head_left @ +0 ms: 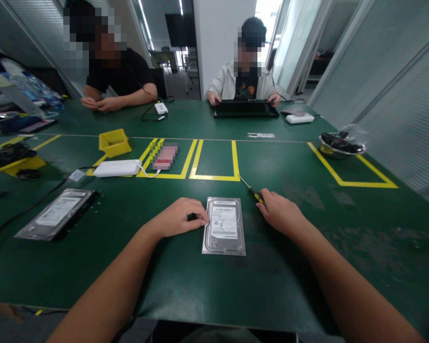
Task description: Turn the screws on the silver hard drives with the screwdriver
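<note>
A silver hard drive (pixel 224 227) with a white label lies label side up on the green table in front of me. At its left edge, the curled fingertips of my left hand (pixel 184 216) press against the casing, thumb and forefinger close together. My right hand (pixel 280 209) is closed round a screwdriver (pixel 256 195) with a black and yellow handle. Its thin metal shaft points up and to the left, clear of the drive, with the tip near a yellow tape corner. Farther left rests a second hard drive (pixel 59 213), set at a slant with small bits beside it.
A white power strip (pixel 117 167), a pinkish phone (pixel 165 156) and a yellow bin (pixel 114 142) stand beyond my left hand. At the right is a metal bowl (pixel 342 144) of dark parts. Two people sit opposite; one holds a black panel (pixel 246 108).
</note>
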The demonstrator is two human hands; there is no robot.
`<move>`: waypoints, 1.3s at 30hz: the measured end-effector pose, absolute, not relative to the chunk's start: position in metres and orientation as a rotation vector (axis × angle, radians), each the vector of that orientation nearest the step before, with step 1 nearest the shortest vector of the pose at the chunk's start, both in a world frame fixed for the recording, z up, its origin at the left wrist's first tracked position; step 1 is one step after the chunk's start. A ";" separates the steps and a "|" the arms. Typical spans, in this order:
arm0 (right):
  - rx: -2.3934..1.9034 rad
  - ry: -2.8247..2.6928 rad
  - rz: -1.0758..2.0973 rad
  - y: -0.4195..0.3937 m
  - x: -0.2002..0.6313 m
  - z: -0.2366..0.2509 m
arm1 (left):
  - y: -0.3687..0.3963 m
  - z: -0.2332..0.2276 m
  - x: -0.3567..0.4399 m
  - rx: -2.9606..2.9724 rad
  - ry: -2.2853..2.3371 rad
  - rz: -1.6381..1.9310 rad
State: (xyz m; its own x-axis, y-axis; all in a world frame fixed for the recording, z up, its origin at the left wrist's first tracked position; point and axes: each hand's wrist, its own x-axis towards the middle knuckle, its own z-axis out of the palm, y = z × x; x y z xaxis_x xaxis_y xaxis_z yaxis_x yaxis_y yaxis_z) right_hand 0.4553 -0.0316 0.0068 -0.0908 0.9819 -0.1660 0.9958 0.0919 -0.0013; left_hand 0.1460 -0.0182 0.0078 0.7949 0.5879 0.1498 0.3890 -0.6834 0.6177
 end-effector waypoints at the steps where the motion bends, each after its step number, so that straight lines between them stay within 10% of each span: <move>1: 2.031 2.227 -0.172 -0.032 0.455 0.007 | -0.018 0.008 0.146 2.405 0.720 0.455; 39: 2.043 2.275 -0.189 -0.031 0.458 0.004 | -0.016 0.005 0.145 2.367 0.726 0.429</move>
